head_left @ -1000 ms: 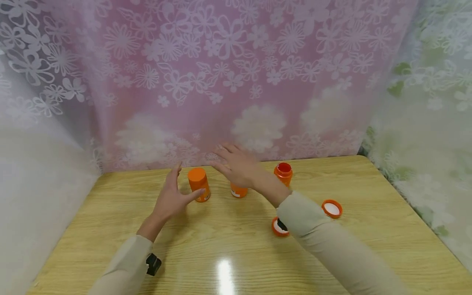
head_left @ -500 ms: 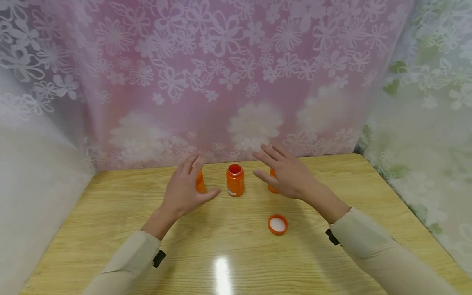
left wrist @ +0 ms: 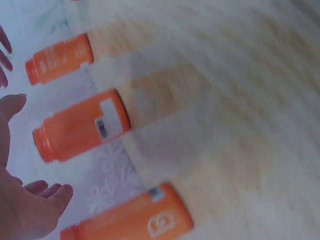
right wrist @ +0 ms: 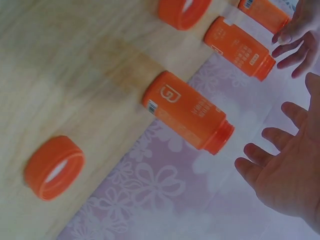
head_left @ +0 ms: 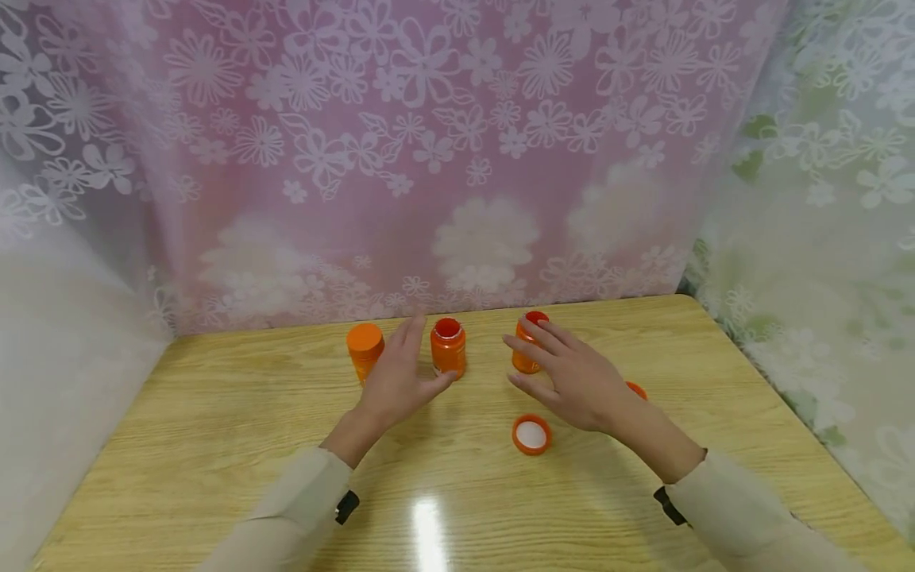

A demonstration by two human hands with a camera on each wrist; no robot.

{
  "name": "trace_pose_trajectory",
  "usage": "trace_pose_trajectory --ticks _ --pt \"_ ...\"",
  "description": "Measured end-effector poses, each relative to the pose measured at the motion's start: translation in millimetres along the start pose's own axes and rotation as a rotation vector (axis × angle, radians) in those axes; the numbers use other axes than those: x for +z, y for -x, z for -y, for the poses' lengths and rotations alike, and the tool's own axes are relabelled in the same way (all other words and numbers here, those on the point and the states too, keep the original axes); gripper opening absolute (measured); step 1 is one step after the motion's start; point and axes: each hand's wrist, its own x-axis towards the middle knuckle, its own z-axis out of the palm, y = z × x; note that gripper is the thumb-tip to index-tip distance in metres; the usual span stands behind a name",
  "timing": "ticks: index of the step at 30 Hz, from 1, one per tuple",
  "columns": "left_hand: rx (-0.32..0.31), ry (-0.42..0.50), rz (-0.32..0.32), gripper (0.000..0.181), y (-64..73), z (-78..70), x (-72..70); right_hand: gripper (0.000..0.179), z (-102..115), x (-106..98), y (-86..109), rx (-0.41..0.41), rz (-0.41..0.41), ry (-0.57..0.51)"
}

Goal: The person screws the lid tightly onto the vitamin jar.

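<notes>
Three orange plastic bottles stand upright in a row on the table. The left bottle [head_left: 365,343] wears its orange cap; the middle bottle [head_left: 448,349] and the right bottle [head_left: 526,355] have uncapped mouths. My left hand [head_left: 396,385] hovers between the left and middle bottles, fingers extended and thumb spread toward the middle one, holding nothing. Beside the right bottle is my right hand [head_left: 582,385], its fingers spread and partly overlapping the bottle in the head view. In the right wrist view, a gap shows between that hand and the right bottle [right wrist: 185,112].
One orange lid [head_left: 531,434] lies white inside up in front of the right bottle. Another lid [head_left: 636,390] is partly hidden behind the right forearm. The wooden table [head_left: 236,413] meets a pink floral curtain [head_left: 429,199] at its back edge.
My right hand has moved right, from over the middle bottle to the right bottle. The left hand has shifted right, past the capped bottle toward the middle one.
</notes>
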Motion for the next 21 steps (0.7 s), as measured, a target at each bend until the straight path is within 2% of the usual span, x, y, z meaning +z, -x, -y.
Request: trace_pose_trajectory --ticks 5,11,16,21 --pt "-0.131 0.122 0.012 0.098 -3.9 -1.4 16.1 0.06 -3.9 14.6 12.5 0.001 0.017 -0.021" --pt "-0.291 0.35 0.033 0.099 -9.8 4.2 29.6 0.058 -5.2 28.0 23.6 -0.005 0.032 -0.046" --pt "-0.364 0.496 0.052 0.097 -14.0 8.5 38.0 0.056 -7.4 36.9 28.5 -0.009 0.053 -0.071" --pt "-0.407 0.566 0.057 0.093 -18.1 12.2 45.4 0.057 -8.4 44.8 33.9 -0.006 0.087 -0.086"
